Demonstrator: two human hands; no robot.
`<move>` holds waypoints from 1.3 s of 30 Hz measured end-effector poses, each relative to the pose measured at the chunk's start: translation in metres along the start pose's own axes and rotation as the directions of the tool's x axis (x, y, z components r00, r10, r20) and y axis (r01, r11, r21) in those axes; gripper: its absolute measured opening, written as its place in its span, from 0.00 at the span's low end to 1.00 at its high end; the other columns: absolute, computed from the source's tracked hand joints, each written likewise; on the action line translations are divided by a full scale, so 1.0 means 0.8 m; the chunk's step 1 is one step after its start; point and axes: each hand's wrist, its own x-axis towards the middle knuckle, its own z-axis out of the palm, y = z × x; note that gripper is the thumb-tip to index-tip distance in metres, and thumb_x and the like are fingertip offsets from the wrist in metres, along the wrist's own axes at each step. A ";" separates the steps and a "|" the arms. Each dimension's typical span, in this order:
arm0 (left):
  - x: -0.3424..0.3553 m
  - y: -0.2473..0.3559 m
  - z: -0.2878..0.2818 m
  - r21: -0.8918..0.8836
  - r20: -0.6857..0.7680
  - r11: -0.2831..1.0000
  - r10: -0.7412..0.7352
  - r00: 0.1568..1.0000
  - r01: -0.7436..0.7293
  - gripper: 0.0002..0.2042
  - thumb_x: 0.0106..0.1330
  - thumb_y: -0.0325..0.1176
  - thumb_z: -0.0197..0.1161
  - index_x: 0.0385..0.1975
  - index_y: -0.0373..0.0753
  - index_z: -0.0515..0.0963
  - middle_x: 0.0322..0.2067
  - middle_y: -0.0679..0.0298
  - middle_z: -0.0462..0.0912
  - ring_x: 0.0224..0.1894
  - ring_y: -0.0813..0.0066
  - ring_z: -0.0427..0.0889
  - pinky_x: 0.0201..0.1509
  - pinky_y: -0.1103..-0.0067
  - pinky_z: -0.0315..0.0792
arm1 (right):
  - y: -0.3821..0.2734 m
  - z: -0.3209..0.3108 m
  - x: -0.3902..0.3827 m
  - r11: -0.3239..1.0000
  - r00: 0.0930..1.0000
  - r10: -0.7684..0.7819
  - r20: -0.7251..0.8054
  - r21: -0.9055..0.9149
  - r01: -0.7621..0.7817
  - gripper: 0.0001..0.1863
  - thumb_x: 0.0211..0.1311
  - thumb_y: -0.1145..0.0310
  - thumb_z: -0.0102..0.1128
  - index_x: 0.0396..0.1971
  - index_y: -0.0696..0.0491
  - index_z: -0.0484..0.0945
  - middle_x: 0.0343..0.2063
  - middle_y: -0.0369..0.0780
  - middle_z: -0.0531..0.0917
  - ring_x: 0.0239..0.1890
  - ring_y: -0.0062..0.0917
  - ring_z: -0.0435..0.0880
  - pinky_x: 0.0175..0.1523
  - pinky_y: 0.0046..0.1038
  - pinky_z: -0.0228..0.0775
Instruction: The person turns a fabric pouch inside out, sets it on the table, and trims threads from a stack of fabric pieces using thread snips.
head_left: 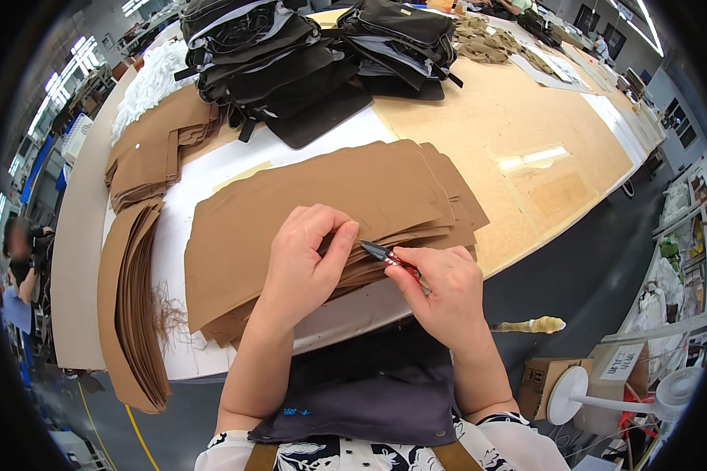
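Observation:
A broad stack of brown fabric panels (306,196) lies in front of me at the table's near edge. Over its front edge my left hand (310,247) is closed in a pinch, thumb against forefinger; whatever is between them is too fine to make out. My right hand (445,286) grips a pair of thread snips (385,255) with red handles and dark blades. The tips of the snips point left, close to the left fingertips. Loose threads show faintly on the top panel.
To the left stand a curved pile of brown strips (130,306), thread scraps (167,314) and more folded brown pieces (145,157). Black bags (291,71) are heaped at the back. A white pedestal fan (569,395) and cardboard box (538,385) stand at lower right.

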 end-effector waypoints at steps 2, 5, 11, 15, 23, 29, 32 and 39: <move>0.001 0.000 0.000 -0.004 0.001 1.000 0.010 1.000 -0.010 0.06 0.73 0.29 0.64 0.36 0.34 0.84 0.33 0.61 0.86 0.40 0.66 0.80 0.47 0.73 0.73 | 0.001 0.000 0.001 1.000 1.000 0.001 -0.019 -0.005 -0.001 0.09 0.65 0.63 0.72 0.40 0.51 0.86 0.26 0.32 0.88 0.27 0.27 0.86 0.36 0.31 0.67; 0.001 0.000 0.001 0.003 0.005 1.000 0.018 1.000 -0.018 0.06 0.73 0.29 0.64 0.35 0.34 0.84 0.34 0.61 0.87 0.40 0.66 0.80 0.48 0.72 0.73 | 0.000 -0.001 0.002 1.000 1.000 -0.001 -0.007 -0.006 0.001 0.09 0.65 0.63 0.72 0.40 0.50 0.86 0.27 0.32 0.89 0.27 0.27 0.86 0.36 0.30 0.67; 0.002 -0.001 0.004 -0.015 -0.032 0.999 0.043 0.999 -0.044 0.05 0.71 0.29 0.65 0.33 0.35 0.82 0.31 0.59 0.84 0.38 0.58 0.80 0.46 0.67 0.73 | -0.001 -0.004 0.003 1.000 1.000 -0.018 -0.010 -0.022 0.017 0.08 0.65 0.63 0.72 0.39 0.50 0.85 0.28 0.32 0.89 0.28 0.28 0.86 0.37 0.30 0.67; 0.001 0.000 0.001 0.013 -0.007 0.999 0.035 0.999 -0.035 0.05 0.72 0.28 0.64 0.34 0.35 0.82 0.33 0.60 0.85 0.40 0.61 0.80 0.47 0.69 0.73 | -0.003 -0.005 0.004 1.000 1.000 -0.007 0.010 -0.015 0.007 0.08 0.65 0.64 0.72 0.39 0.50 0.85 0.28 0.32 0.88 0.28 0.28 0.86 0.38 0.31 0.67; -0.021 0.007 -0.016 0.050 -0.039 0.995 0.090 0.995 -0.088 0.04 0.70 0.27 0.65 0.33 0.35 0.82 0.35 0.58 0.86 0.42 0.56 0.82 0.50 0.69 0.74 | -0.003 -0.006 0.002 0.996 0.997 0.074 0.019 0.049 -0.074 0.10 0.65 0.63 0.72 0.42 0.51 0.86 0.29 0.33 0.89 0.29 0.28 0.86 0.40 0.30 0.68; -0.111 -0.048 -0.120 0.215 -0.395 0.910 -0.250 0.884 0.354 0.06 0.67 0.23 0.64 0.28 0.33 0.76 0.38 0.54 0.85 0.44 0.55 0.83 0.52 0.68 0.74 | 0.025 -0.014 -0.004 0.982 0.983 0.180 -0.040 0.074 -0.176 0.12 0.65 0.63 0.73 0.43 0.52 0.85 0.32 0.35 0.90 0.30 0.28 0.86 0.42 0.29 0.69; -0.141 -0.070 -0.161 0.592 -0.509 0.701 -0.057 0.859 0.398 0.08 0.63 0.19 0.64 0.29 0.33 0.71 0.45 0.53 0.84 0.51 0.54 0.82 0.56 0.65 0.74 | 0.040 -0.018 -0.006 0.965 0.969 0.227 -0.100 0.156 -0.211 0.12 0.65 0.66 0.73 0.44 0.54 0.84 0.33 0.38 0.90 0.33 0.32 0.87 0.43 0.31 0.74; -0.072 -0.014 -0.084 0.286 -0.205 0.958 0.073 0.976 -0.012 0.11 0.64 0.19 0.66 0.46 0.34 0.79 0.52 0.50 0.85 0.56 0.50 0.84 0.63 0.65 0.76 | 0.074 0.009 0.022 0.940 0.955 0.272 -0.120 0.247 -0.237 0.14 0.63 0.72 0.72 0.47 0.55 0.83 0.38 0.43 0.89 0.40 0.38 0.88 0.44 0.34 0.79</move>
